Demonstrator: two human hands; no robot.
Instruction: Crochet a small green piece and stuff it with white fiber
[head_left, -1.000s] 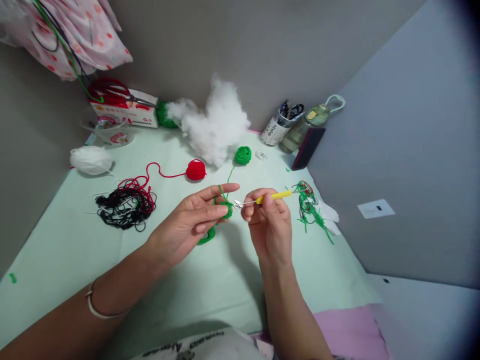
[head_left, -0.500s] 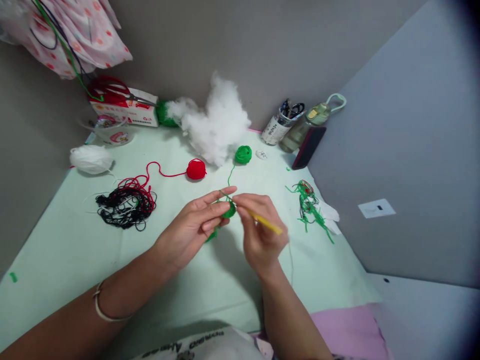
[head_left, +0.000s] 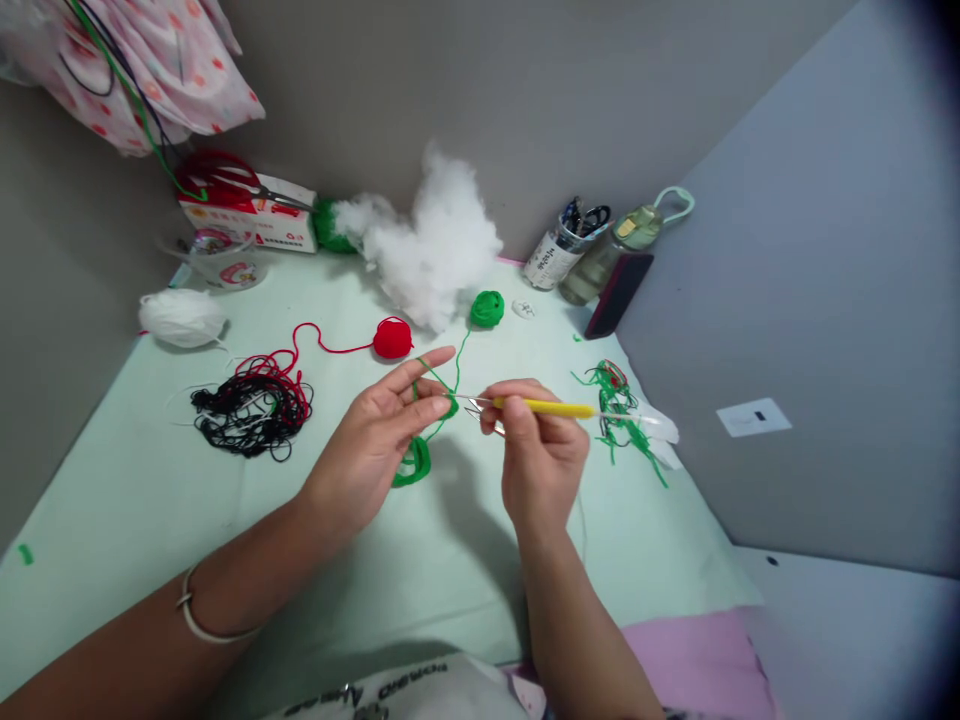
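My left hand (head_left: 375, 440) pinches a small green crochet piece (head_left: 453, 405) between thumb and fingers. Green yarn loops over its raised index finger and runs back to a green yarn ball (head_left: 487, 309). Below that hand hangs a curved green strip (head_left: 414, 466), joined by a strand. A yellow-handled crochet hook (head_left: 551, 407) lies nearly level in my right hand (head_left: 544, 450), which is closed around it. The hook's thin metal shaft reaches to the green piece at my left fingertips. Under the right fingers shows a thin shiny metal thing (head_left: 480, 416), too small to name.
A red yarn ball (head_left: 392, 339), a tangle of black yarn (head_left: 251, 408) and a white yarn ball (head_left: 182, 318) lie to the left. White stuffing (head_left: 435, 240) stands at the back. To the right are a phone (head_left: 619, 296), a bottle (head_left: 592, 270), a pen cup (head_left: 553, 258) and green scraps (head_left: 626, 420).
The hook has turned from slanting to nearly level, and my right hand has drawn slightly right. My left index finger has risen with the yarn, and more of the green strip shows.
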